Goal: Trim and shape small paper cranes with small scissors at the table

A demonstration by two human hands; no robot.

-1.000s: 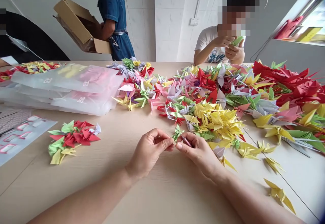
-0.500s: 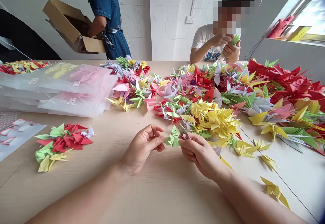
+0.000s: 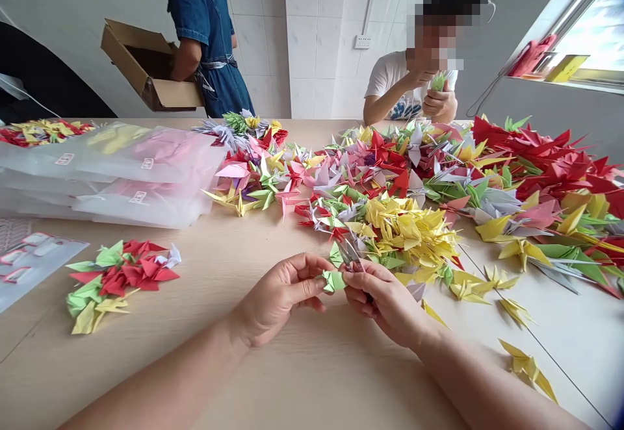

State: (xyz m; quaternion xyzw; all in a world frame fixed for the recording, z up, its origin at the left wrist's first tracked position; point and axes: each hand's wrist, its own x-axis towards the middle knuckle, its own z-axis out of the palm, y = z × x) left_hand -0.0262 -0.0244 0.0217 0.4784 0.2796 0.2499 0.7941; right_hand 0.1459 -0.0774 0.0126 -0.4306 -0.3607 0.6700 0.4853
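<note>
A small light-green paper crane (image 3: pixel 334 281) is pinched between the thumb and fingers of my left hand (image 3: pixel 287 293). My right hand (image 3: pixel 390 300) is closed around a small pair of scissors (image 3: pixel 350 256), whose metal blades point up and away from me. The right thumb and fingertip also touch the crane's right side. The scissor handles are hidden in my palm. Just beyond the blades lies a heap of folded yellow cranes (image 3: pixel 414 228), with another green one (image 3: pixel 335 254) close behind my fingers.
A wide pile of red, pink and mixed cranes (image 3: pixel 550 164) covers the right and back. Frosted plastic bags (image 3: pixel 146 183) are stacked at left, near a small crane cluster (image 3: pixel 129 267). Across the table (image 3: pixel 273 378), one person (image 3: pixel 409 92) handles green paper; another (image 3: pixel 205 34) holds a cardboard box (image 3: pixel 146 60).
My left hand has moved right and now pinches the green crane, which has come slightly nearer to me. The scissors are more upright. The cardboard box has shifted a little right.
</note>
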